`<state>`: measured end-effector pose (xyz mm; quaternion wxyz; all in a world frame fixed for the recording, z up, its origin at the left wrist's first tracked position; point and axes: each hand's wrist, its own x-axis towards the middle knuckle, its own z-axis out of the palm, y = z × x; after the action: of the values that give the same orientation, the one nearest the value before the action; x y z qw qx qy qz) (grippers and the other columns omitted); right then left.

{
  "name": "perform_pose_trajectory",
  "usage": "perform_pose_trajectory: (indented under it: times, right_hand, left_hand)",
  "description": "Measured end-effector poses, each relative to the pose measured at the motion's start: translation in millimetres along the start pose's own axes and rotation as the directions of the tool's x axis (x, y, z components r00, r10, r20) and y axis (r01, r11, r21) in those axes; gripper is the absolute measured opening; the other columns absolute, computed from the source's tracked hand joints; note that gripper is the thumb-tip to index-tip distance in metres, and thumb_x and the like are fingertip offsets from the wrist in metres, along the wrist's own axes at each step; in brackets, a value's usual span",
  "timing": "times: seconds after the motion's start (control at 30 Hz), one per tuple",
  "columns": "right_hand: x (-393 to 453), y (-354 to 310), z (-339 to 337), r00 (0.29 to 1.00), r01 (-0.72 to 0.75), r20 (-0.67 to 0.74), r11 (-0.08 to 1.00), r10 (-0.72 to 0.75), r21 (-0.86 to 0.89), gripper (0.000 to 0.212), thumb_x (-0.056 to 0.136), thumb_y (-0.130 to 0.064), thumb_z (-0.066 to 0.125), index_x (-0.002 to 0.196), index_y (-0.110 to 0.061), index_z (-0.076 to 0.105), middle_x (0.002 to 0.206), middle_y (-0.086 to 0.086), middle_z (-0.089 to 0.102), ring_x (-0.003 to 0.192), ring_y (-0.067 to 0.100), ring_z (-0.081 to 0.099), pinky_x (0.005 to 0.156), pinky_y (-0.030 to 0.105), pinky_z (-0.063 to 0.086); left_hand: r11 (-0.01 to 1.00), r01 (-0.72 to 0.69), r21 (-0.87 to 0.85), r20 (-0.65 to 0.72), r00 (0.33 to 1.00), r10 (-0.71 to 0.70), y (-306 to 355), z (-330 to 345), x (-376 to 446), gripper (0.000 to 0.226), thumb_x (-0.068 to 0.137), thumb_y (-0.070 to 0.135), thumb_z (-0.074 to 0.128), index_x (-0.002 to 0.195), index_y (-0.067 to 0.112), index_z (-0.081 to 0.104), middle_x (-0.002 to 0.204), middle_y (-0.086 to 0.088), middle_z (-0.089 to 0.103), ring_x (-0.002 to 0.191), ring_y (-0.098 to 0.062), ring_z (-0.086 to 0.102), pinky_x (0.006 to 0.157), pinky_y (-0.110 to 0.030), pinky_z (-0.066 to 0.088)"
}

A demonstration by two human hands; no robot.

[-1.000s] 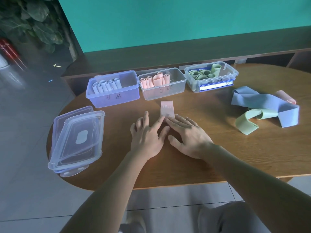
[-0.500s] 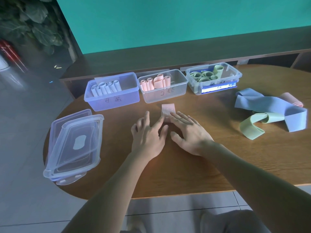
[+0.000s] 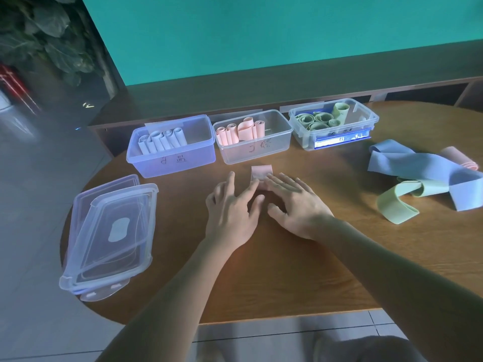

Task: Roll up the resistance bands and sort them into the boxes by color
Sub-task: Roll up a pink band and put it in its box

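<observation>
Looking down from the head camera, I note both forearms reaching over the near edge of the round wooden table [image 3: 261, 278]. My left hand [image 3: 231, 212] lies flat, fingers straight and spread, its index fingertip touching the near end of the pink band [image 3: 261, 172]. My right hand [image 3: 295, 205] is likewise flat with extended fingers, pressing on the same band; the rolled portion is hidden beneath the fingers, so I cannot tell how much is wound. Neither hand curls around anything. A short flat length of the pink band shows just beyond the fingertips.

To the left, stacked clear lids [image 3: 109, 236] overhang the table edge. To the right lies a loose pile: a green band [image 3: 394, 205], a blue band [image 3: 423, 171] and another pink band [image 3: 460, 159] touching one another.

Farther back stand three boxes in a row: the left box [image 3: 180, 160] holding pale blue rolls, the middle box [image 3: 261, 152] pink rolls, the right box [image 3: 366, 121] green rolls.
</observation>
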<state>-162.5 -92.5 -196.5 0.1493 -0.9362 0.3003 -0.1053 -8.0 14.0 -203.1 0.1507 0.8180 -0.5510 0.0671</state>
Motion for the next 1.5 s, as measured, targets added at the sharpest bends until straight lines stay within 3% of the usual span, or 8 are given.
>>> perform_pose_trajectory:
  times: [0.23,0.47,0.63,0.77,0.9,1.1,1.3,1.5]
  right_hand:
    - [0,0,-1,0.999,0.021,-0.029,1.000,-0.021,-0.001,0.079,0.084,-0.059,0.019,0.160,-0.034,0.020,0.166,-0.012,0.017,0.154,0.005,0.007,0.127,0.032,0.005]
    - [13,8,0,1.000,-0.014,-0.003,1.000,0.014,-0.010,0.081,0.083,-0.058,0.019,0.160,-0.033,0.017,0.167,-0.015,0.014,0.154,0.005,0.004,0.127,0.034,0.003]
    - [18,9,-1,1.000,0.004,-0.030,1.000,-0.005,-0.012,0.080,0.085,-0.057,0.022,0.161,-0.031,0.018,0.167,-0.012,0.016,0.154,0.007,0.006,0.127,0.035,0.007]
    - [15,9,-1,0.992,0.044,-0.118,0.999,-0.041,0.024,0.072,0.087,-0.051,0.028,0.155,-0.029,0.034,0.162,-0.008,0.033,0.153,0.011,0.021,0.125,0.040,0.020]
    - [18,10,0,0.997,0.001,-0.080,1.000,0.000,0.016,0.077,0.082,-0.053,0.023,0.156,-0.034,0.030,0.164,-0.010,0.028,0.153,0.012,0.018,0.126,0.039,0.016]
    - [26,13,-1,0.998,-0.024,-0.057,0.999,0.026,0.034,0.068,0.084,-0.048,0.030,0.151,-0.045,0.027,0.165,-0.015,0.024,0.154,0.012,0.017,0.126,0.042,0.013]
    - [34,15,-2,0.999,-0.028,-0.043,1.000,0.028,0.009,0.077,0.083,-0.054,0.023,0.158,-0.037,0.021,0.167,-0.014,0.016,0.155,0.009,0.008,0.127,0.039,0.010]
    - [33,15,-3,0.996,0.008,-0.094,0.999,-0.004,0.038,0.072,0.083,-0.049,0.025,0.153,-0.040,0.032,0.163,-0.009,0.031,0.153,0.013,0.020,0.126,0.038,0.016]
  left_hand:
    - [0.999,0.025,0.021,0.083,0.996,-0.026,2,2,17,0.050,0.103,0.062,0.026,0.152,0.052,0.025,0.166,-0.012,0.015,0.146,-0.034,0.021,0.116,-0.054,0.018]
    - [0.999,-0.042,0.001,-0.075,0.996,0.041,2,6,18,0.051,0.100,0.057,0.029,0.143,0.041,0.051,0.161,-0.013,0.032,0.140,-0.034,0.033,0.107,-0.052,0.033]
    - [1.000,-0.001,0.022,-0.002,1.000,0.001,3,8,24,0.048,0.103,0.058,0.033,0.149,0.046,0.039,0.164,-0.012,0.025,0.143,-0.034,0.027,0.111,-0.054,0.027]
    - [1.000,0.017,0.017,0.023,1.000,-0.017,3,10,32,0.051,0.102,0.062,0.029,0.152,0.050,0.029,0.164,-0.010,0.021,0.144,-0.034,0.025,0.113,-0.055,0.023]
    - [0.999,0.019,0.026,0.056,0.998,-0.020,4,13,40,0.053,0.102,0.063,0.025,0.153,0.051,0.022,0.165,-0.010,0.019,0.145,-0.034,0.024,0.115,-0.055,0.021]
    - [0.998,-0.010,-0.054,-0.085,0.996,0.005,2,13,40,0.052,0.102,0.055,0.029,0.141,0.037,0.056,0.161,-0.015,0.033,0.140,-0.038,0.034,0.107,-0.056,0.037]
    - [0.999,0.038,0.013,0.020,0.999,-0.038,4,16,47,0.051,0.104,0.058,0.028,0.152,0.045,0.034,0.165,-0.013,0.022,0.146,-0.036,0.024,0.113,-0.056,0.025]
    - [0.998,0.058,-0.005,0.084,0.995,-0.057,3,17,57,0.051,0.103,0.062,0.023,0.153,0.052,0.023,0.167,-0.012,0.016,0.148,-0.034,0.019,0.116,-0.055,0.017]
